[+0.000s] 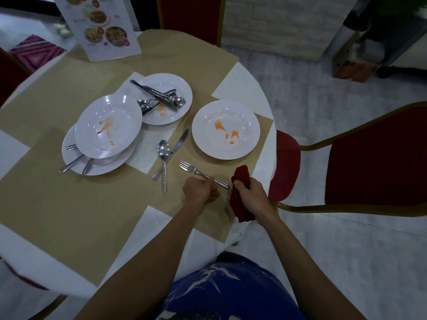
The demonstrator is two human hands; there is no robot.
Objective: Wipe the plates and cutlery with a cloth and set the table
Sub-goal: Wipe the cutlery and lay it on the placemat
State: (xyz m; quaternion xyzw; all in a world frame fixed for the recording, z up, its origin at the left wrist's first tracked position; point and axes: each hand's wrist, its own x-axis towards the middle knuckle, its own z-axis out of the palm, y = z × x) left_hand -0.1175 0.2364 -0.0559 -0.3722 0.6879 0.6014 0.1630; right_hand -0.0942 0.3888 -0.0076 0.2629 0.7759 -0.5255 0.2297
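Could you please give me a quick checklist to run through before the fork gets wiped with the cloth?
1. The fork is gripped in the left hand: ok.
2. The right hand grips the red cloth: ok.
3. The red cloth touches the fork handle: cannot tell.
4. The fork tines are clean: cannot tell.
5. The nearest plate is wiped: not ok, orange stains show.

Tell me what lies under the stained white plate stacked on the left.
A second white plate, with three steel cutlery handles poking out between them; their heads are hidden.
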